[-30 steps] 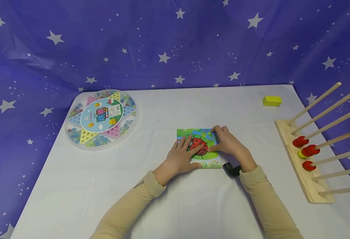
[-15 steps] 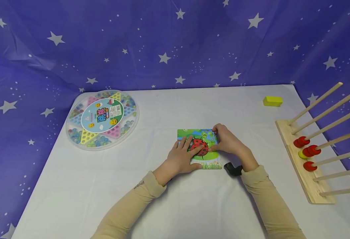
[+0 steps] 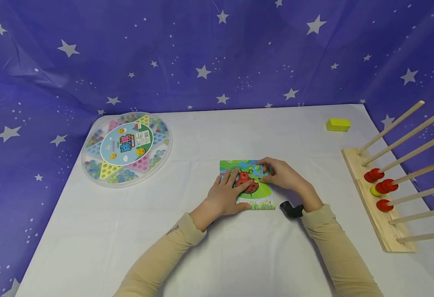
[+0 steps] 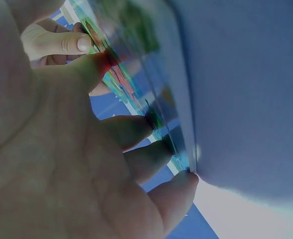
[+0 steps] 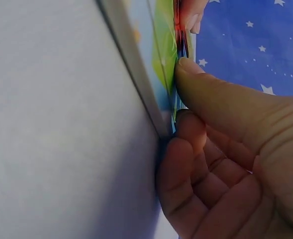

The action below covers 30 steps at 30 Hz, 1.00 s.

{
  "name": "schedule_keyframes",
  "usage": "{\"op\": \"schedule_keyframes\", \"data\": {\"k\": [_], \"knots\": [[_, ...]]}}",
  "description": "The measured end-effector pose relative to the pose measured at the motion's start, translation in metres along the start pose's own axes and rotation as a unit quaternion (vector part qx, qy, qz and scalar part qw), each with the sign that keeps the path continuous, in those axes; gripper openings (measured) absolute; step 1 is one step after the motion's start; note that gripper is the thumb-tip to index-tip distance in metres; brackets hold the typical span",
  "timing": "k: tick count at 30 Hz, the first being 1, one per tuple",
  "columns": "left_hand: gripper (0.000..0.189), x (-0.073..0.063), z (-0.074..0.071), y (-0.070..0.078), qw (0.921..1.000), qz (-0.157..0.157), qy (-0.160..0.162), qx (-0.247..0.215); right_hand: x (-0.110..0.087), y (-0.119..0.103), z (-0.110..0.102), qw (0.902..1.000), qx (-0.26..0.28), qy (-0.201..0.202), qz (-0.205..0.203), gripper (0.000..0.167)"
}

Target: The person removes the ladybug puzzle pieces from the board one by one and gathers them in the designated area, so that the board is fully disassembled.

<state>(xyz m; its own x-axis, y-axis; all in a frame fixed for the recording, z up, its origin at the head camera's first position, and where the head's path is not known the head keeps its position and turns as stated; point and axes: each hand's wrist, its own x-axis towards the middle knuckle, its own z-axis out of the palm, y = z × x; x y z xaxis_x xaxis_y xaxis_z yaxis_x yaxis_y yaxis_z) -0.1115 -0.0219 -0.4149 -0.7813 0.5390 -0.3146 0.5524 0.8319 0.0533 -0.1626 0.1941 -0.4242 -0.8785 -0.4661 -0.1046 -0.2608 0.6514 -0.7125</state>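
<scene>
A square ladybug jigsaw puzzle [image 3: 263, 203] lies on the white table, its picture green, blue and red. My left hand [image 3: 224, 196] rests on its left part with fingers spread; in the left wrist view its fingertips [image 4: 158, 124] touch the picture. At the upper right corner my right hand [image 3: 283, 175] pinches loosened puzzle pieces [image 3: 255, 170] between thumb and curled fingers. These pieces sit askew, out of line with the picture around them. In the right wrist view the thumb [image 5: 206, 89] lies against the puzzle face, the fingers at its edge; the pieces' undersides are hidden.
A round Chinese checkers set [image 3: 127, 148] with marbles stands at the back left. A yellow block [image 3: 338, 125] lies at the back right. At the right, a wooden peg rack [image 3: 378, 218] holds red and yellow beads. A black curved object [image 3: 291, 209] is beside my right wrist.
My right hand has shifted slightly inward over the puzzle's upper right, and the pieces there have come out of line with the picture. My left hand stays in place.
</scene>
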Motion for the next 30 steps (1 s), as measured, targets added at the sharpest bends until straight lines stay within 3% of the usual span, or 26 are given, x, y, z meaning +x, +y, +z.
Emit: {"op": "schedule_keyframes", "data": {"k": [6,9,17,30], "knots": [[0.071,0.001,0.001,0.002,0.9999,0.006,0.0,-0.016,-0.015,0.024,-0.013,0.9953,0.096,0.013,0.006,0.048],[0.072,0.001,0.001,0.001,0.9998,0.006,-0.001,-0.019,-0.029,0.04,-0.029,0.99,0.132,0.041,0.026,0.049],[0.072,-0.002,0.0,-0.002,0.9994,0.005,-0.001,-0.034,-0.069,0.079,-0.067,0.9836,0.088,0.111,0.112,0.053],[0.071,-0.003,0.0,-0.003,0.9992,0.012,0.009,-0.037,-0.077,0.084,-0.082,0.9745,0.073,0.099,0.188,0.054]]}}
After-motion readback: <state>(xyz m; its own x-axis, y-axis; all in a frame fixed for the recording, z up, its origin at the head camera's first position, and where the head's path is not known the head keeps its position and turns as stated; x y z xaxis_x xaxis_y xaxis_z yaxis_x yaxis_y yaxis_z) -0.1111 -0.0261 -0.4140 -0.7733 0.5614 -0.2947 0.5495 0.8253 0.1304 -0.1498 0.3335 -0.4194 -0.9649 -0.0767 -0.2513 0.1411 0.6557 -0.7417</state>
